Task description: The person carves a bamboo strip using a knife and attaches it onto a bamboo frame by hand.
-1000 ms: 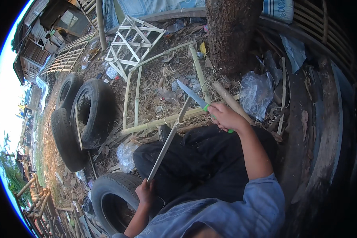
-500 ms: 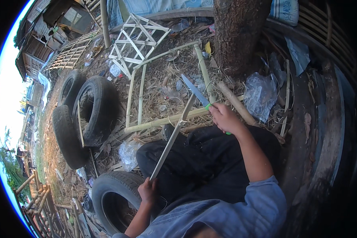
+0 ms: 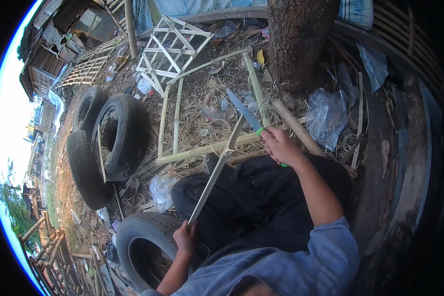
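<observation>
Little has moved since the earlier frames: your knife [image 3: 244,109] and bamboo strip [image 3: 209,190] sit slightly farther forward, and the view has shifted a touch. Your right hand [image 3: 278,143] is clenched around the knife's green handle, blade pointing far and left. Your left hand [image 3: 185,237] has its fingers closed around the strip's near end. The strip slants up to the right over your dark trousers [image 3: 261,197], its far end right by the blade; you cannot tell whether they touch. At right, a clear plastic bag [image 3: 325,118] lies crumpled, its contents unclear. Beyond your knees, a pale green, four-sided bamboo frame [image 3: 197,155] rests on straw-strewn soil, with a flat-slatted lattice [image 3: 172,51] behind it. Ribbed black rubber shows on the round tyre [image 3: 148,227] near left.
</observation>
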Action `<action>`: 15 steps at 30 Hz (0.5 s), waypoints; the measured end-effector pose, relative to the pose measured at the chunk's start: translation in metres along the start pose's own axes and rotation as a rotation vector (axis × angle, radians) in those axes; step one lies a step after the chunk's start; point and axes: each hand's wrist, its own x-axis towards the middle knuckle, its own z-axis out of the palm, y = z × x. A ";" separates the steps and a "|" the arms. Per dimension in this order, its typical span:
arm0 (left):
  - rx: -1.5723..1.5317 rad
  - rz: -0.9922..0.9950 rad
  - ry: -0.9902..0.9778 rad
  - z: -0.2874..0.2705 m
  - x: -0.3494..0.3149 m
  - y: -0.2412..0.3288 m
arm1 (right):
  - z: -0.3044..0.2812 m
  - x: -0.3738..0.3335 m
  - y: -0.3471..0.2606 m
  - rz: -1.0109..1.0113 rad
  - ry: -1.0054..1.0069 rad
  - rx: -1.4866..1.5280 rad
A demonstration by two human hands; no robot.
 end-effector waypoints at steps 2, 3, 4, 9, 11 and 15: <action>-0.004 0.003 0.003 0.001 0.000 0.001 | 0.007 -0.001 -0.001 -0.031 0.048 0.007; -0.002 0.008 0.011 0.004 -0.001 -0.002 | 0.014 -0.003 -0.002 -0.045 0.070 0.043; 0.000 0.014 0.020 0.005 -0.001 -0.004 | 0.019 -0.004 -0.002 -0.059 0.093 0.079; -0.007 -0.018 -0.007 0.002 -0.001 -0.002 | -0.005 0.000 0.000 0.145 -0.097 0.219; -0.022 -0.021 -0.015 0.004 -0.001 -0.009 | -0.005 -0.003 -0.004 0.143 -0.094 0.254; -0.128 -0.119 -0.054 -0.002 -0.001 -0.005 | -0.006 0.002 -0.003 -0.079 0.197 0.399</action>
